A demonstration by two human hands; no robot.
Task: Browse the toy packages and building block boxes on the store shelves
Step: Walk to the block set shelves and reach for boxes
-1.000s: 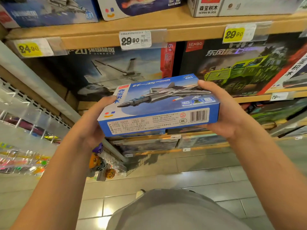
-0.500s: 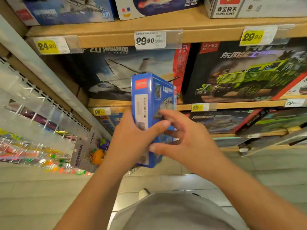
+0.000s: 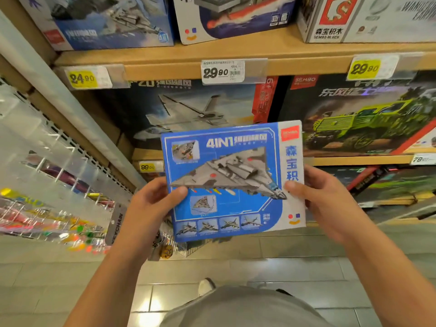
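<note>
So the count: 1 blue block box [image 3: 232,180] held up in front, with 2 hands on it, left hand [image 3: 151,204] and right hand [image 3: 328,199]. Top shelf has 3 boxes showing, cut off at the frame: a blue jet box [image 3: 106,20], a white ship box [image 3: 236,15] and a white Sembo box [image 3: 354,17]. Shelf below has 2 big ones, a dark jet box [image 3: 188,107] and a green truck box [image 3: 365,116]. I can make out 5 price tags: 24.90 [image 3: 82,78], 29.90 white [image 3: 223,71], 29.90 yellow [image 3: 364,68], 99 [image 3: 146,166], 79 [image 3: 422,159]. 1 shoe [image 3: 205,286] down on the floor.
</note>
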